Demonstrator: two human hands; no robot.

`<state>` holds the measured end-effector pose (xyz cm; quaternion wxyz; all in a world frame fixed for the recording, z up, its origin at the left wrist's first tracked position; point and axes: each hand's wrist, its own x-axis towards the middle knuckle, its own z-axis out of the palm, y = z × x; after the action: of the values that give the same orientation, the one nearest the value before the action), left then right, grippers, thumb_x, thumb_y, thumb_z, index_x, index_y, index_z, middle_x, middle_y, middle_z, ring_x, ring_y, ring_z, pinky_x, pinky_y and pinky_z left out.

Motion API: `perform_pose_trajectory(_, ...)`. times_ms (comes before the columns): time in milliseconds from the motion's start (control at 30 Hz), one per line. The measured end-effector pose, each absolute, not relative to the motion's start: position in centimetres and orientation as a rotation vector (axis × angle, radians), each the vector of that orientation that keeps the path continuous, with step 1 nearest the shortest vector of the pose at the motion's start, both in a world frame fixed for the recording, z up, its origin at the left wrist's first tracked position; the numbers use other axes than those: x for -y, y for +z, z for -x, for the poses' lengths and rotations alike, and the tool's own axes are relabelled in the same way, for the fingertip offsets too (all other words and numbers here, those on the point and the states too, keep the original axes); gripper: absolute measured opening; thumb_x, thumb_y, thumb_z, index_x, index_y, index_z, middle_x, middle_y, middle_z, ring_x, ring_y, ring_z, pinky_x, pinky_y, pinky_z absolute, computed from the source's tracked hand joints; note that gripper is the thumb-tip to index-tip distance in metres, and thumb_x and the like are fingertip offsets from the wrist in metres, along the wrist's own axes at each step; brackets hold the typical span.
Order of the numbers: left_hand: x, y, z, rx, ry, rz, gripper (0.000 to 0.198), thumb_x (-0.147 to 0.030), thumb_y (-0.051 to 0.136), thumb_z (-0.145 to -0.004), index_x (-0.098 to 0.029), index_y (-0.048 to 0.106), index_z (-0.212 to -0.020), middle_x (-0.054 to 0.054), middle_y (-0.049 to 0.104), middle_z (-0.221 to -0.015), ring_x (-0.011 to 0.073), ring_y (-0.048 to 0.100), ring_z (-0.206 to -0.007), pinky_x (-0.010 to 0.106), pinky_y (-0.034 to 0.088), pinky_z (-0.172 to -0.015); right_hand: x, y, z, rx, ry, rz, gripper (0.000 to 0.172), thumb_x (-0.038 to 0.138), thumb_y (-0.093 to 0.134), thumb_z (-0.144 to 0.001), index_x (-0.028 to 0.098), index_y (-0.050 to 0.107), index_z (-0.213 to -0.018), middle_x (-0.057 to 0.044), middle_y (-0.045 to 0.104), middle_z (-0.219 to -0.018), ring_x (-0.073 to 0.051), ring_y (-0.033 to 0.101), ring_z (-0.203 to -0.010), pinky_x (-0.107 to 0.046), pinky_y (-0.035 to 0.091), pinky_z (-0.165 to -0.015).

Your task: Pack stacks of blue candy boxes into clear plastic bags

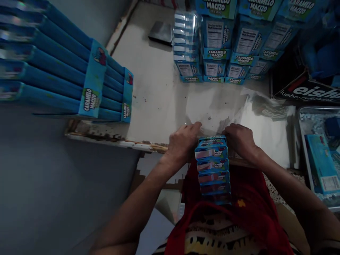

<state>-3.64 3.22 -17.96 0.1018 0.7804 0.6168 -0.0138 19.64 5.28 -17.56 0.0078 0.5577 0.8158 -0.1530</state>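
Note:
A row of blue candy boxes (213, 166) lies between my hands at the table's front edge. Its near end reaches the red apron (252, 187). Beside the far left corner of the row is my left hand (183, 141), its fingers curled together. On the other side my right hand (240, 140) is closed too, fingertips close to the far right corner. Something thin and clear may be pinched at the fingertips, but it is too dim to make out. The palms and undersides of the fingers are hidden.
Banded blue boxes (61, 71) stand at the left on the white table (154, 102). More wrapped "Caramelo Macizo" packs (215, 53) are stacked at the back, beside a dark flat object (160, 32). At right are a black carton (305, 88) and a clear tub (301, 131) holding boxes.

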Motion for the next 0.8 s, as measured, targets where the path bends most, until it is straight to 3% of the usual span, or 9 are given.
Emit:
perform_pose_trajectory(67, -4.2, -17.9, 4.1, -1.636, 0.009, -2.375, 0.044, -0.013, 0.059, -0.095, -0.024, 0.068, -0.137, 0.012, 0.073, -0.114, 0.0286, 0.064, -0.106, 0.035, 0.052, -0.078, -5.4, -18.3, -19.9, -2.664, -0.252, -1.752, 0.019, 0.019, 0.058, -0.098, 0.019, 0.074, -0.089, -0.007, 0.077, -0.092, -0.019, 0.062, -0.079, -0.033, 0.025, -0.062)
perform_pose_trajectory(133, -5.6, -18.0, 4.7, -1.485, 0.084, -2.445, 0.038, -0.017, 0.064, -0.094, -0.025, 0.073, -0.130, 0.013, 0.069, -0.122, 0.0298, 0.063, -0.111, 0.039, 0.055, -0.088, -5.8, -19.1, -20.1, -2.758, -0.098, -1.752, 0.020, 0.018, 0.057, -0.099, 0.018, 0.074, -0.088, -0.008, 0.075, -0.088, -0.020, 0.060, -0.081, -0.033, 0.027, -0.064)
perform_pose_trajectory(300, -10.3, -18.7, 4.4, -1.226, 0.340, -2.398, 0.043, -0.029, 0.079, -0.086, -0.020, 0.076, -0.128, 0.011, 0.070, -0.120, 0.0278, 0.065, -0.114, 0.042, 0.053, -0.104, -8.1, -20.1, -19.9, -2.972, -0.042, -1.690, 0.019, 0.017, 0.057, -0.102, 0.019, 0.076, -0.101, -0.006, 0.074, -0.090, -0.020, 0.058, -0.085, -0.032, 0.034, -0.069)
perform_pose_trajectory(400, -11.9, -18.4, 3.2, -1.189, 0.296, -2.293, 0.037, -0.037, 0.074, -0.091, -0.020, 0.077, -0.124, 0.007, 0.073, -0.111, 0.0244, 0.068, -0.106, 0.037, 0.054, -0.097, -8.8, -20.1, -19.7, -3.106, 0.003, -1.470, 0.026, 0.015, 0.051, -0.105, 0.019, 0.076, -0.100, -0.007, 0.072, -0.090, -0.021, 0.054, -0.086, -0.033, 0.034, -0.070)
perform_pose_trajectory(500, -11.5, -17.8, 2.7, -1.238, 0.177, -2.324, 0.028, -0.023, 0.064, -0.095, -0.020, 0.078, -0.119, 0.008, 0.074, -0.108, 0.0232, 0.069, -0.105, 0.033, 0.053, -0.093, -8.5, -20.2, -20.0, -3.126, 0.016, -1.359, 0.025, 0.015, 0.052, -0.104, 0.018, 0.075, -0.096, -0.007, 0.070, -0.087, -0.021, 0.053, -0.084, -0.034, 0.034, -0.069)
perform_pose_trajectory(567, -10.4, -17.7, 3.0, -1.286, 0.074, -2.398, 0.027, -0.015, 0.063, -0.092, -0.020, 0.078, -0.113, 0.008, 0.074, -0.109, 0.0242, 0.069, -0.108, 0.032, 0.052, -0.090, -7.8, -20.5, -20.5, -3.095, 0.013, -1.415, 0.023, 0.016, 0.054, -0.104, 0.017, 0.075, -0.096, -0.007, 0.070, -0.088, -0.021, 0.054, -0.083, -0.034, 0.034, -0.068)
perform_pose_trajectory(667, -8.2, -18.1, 4.0, -1.392, -0.052, -2.416, 0.018, -0.018, 0.062, -0.094, -0.019, 0.078, -0.103, 0.009, 0.075, -0.103, 0.0241, 0.072, -0.097, 0.030, 0.050, -0.075, -6.5, -20.6, -20.8, -2.976, -0.045, -1.553, 0.022, 0.016, 0.058, -0.103, 0.017, 0.076, -0.090, -0.007, 0.072, -0.086, -0.019, 0.057, -0.081, -0.033, 0.032, -0.065)
perform_pose_trajectory(800, -6.6, -18.5, 4.9, -1.393, 0.070, -2.323, 0.019, -0.018, 0.060, -0.096, -0.020, 0.078, -0.092, 0.006, 0.080, -0.095, 0.0214, 0.074, -0.088, 0.028, 0.049, -0.071, -5.2, -19.1, -20.3, -2.700, -0.272, -1.722, 0.018, 0.020, 0.065, -0.098, 0.019, 0.076, -0.084, -0.006, 0.076, -0.087, -0.017, 0.059, -0.072, -0.033, 0.023, -0.059)
